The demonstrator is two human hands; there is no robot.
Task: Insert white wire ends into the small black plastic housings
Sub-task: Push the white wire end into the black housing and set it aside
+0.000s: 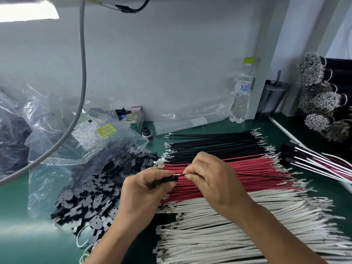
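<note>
My left hand (146,189) grips a small black plastic housing (170,179) above the wire rows. My right hand (213,180) pinches a thin dark wire (266,175) close to its metal tip, which points into the housing's open end; the wire trails off to the right. Below the hands lies a wide row of white wires (238,231) with crimped ends. A heap of loose black housings (99,189) spills from a clear bag on the left.
Red wires (253,168) and black wires (219,145) lie in rows on the green mat (19,225). Finished harnesses (320,162) lie at the right beside stacked wire bundles (320,96). A water bottle (242,92), a dark tumbler (272,98) and a hanging grey cable (80,92) stand behind.
</note>
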